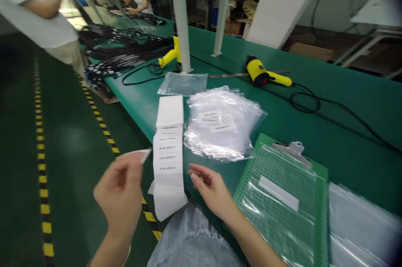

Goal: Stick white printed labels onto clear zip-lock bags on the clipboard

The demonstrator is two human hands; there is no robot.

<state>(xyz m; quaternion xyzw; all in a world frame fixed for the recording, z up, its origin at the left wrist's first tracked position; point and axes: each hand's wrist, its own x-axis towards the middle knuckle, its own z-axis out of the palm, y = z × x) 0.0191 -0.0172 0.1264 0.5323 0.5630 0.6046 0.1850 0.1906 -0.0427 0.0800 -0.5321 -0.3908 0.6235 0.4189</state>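
Observation:
My left hand (pixel 122 187) is raised left of the table edge, its fingers pinching a small white label (pixel 145 156). A strip of printed labels (pixel 167 158) runs from a folded white stack down over the table's front edge. My right hand (pixel 212 189) hovers just right of that strip, fingers loosely curved and apart, holding nothing. Beyond it lies a pile of clear plastic bags (pixel 226 145), several with white labels on top. To the right, a clear bag with a white strip (pixel 279 193) rests on a green clipboard (pixel 323 174) with a metal clip.
More clear bags (pixel 361 225) lie right of the clipboard, and a flat clear bag (pixel 182 83) lies behind the labels. Two yellow heat guns (pixel 257 72) with black cords stand farther back. Bundles of black cables (pixel 125 55) and two people in white shirts are at the far left.

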